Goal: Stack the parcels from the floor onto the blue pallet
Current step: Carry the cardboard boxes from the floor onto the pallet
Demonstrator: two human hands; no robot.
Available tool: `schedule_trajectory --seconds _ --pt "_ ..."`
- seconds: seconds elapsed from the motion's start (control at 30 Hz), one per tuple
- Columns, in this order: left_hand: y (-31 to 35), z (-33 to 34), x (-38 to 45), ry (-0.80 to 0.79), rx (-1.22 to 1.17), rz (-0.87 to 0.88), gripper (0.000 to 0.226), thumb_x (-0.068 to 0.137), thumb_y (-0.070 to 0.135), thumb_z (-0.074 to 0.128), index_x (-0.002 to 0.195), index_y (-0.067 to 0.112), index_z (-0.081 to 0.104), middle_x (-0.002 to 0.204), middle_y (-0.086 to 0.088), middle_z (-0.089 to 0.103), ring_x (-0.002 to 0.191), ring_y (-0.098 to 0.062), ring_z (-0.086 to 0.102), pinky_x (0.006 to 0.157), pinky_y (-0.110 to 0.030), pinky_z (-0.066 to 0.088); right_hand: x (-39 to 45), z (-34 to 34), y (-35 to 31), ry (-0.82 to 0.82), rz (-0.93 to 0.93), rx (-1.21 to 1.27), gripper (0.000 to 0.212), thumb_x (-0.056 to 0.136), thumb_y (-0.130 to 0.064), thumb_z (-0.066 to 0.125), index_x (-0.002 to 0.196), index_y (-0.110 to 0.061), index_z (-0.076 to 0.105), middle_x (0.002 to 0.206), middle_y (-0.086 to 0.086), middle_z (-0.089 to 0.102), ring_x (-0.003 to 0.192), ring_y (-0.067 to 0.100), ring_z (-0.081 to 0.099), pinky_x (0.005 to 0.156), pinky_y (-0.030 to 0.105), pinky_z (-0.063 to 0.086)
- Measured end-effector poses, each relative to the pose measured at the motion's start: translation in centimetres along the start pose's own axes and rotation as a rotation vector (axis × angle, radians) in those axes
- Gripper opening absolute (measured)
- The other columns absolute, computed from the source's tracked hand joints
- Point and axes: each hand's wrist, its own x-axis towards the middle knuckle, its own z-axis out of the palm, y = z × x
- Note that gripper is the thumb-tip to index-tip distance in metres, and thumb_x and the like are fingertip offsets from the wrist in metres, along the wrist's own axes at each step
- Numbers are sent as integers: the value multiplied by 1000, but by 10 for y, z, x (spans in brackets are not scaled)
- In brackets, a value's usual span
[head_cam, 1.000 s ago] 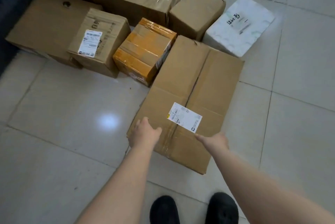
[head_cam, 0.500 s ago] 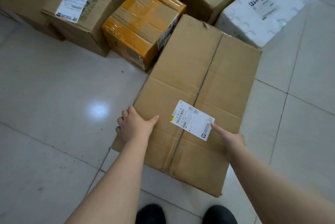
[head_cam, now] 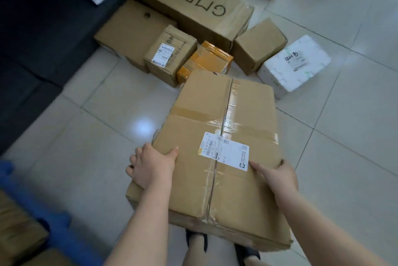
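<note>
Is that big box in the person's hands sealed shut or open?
Sealed shut. The big box has its top flaps closed, with clear tape along the centre seam and a shipping label stuck over it.

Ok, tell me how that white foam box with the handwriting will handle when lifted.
The white foam box is probably light for its size, since it looks like moulded foam. It is likely stiff but brittle: edges may crumble under a hard grip. Its squat shape makes tipping unlikely.
</note>
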Motion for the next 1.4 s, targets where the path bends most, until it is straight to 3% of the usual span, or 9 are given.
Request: schedule_trajectory --seconds 0.3,0.53,0.73,1.03,1.4 --pt "-136 -265 -132 419 -216 -296 71 71 62 65 122 14 54 127 -11 53 121 -33 43 99 -45 32 -241 -34 -98 -365 -450 -18 79 55 -45 84 122 -16 51 121 7 61 109 29 59 91 41 50" --pt "-280 -369 -265 672 -426 -573 70 72 60 66 123 13 54 125 -12 55 119 -34 46 98 -48 34 -435 -44 -111 -520 -883 -201 92 54 -52 82 128 -10 47 126 12 55 117 33 52 97 48 46" --pt "-428 -398 -370 875 -506 -794 74 72 60 66 127 13 51 129 -11 53 123 -34 44 101 -50 33 -589 -6 -39 -720 -1094 -230 94 54 -49 84 131 -9 46 127 14 55 118 34 51 98 48 46" --pt "-649 -384 -500 926 -447 -1079 75 74 60 65 125 7 50 131 -14 51 124 -32 42 99 -48 32 -762 84 141 -1034 -1131 -360 97 54 -51 82 135 -16 41 130 9 52 123 32 47 97 50 45" --pt "-815 -356 -491 804 -473 -1257 75 73 59 66 123 4 52 130 -15 52 124 -33 44 99 -48 34 -854 210 235 -1082 -1097 -551 91 50 -51 80 128 -14 49 124 10 57 118 32 51 97 47 46"
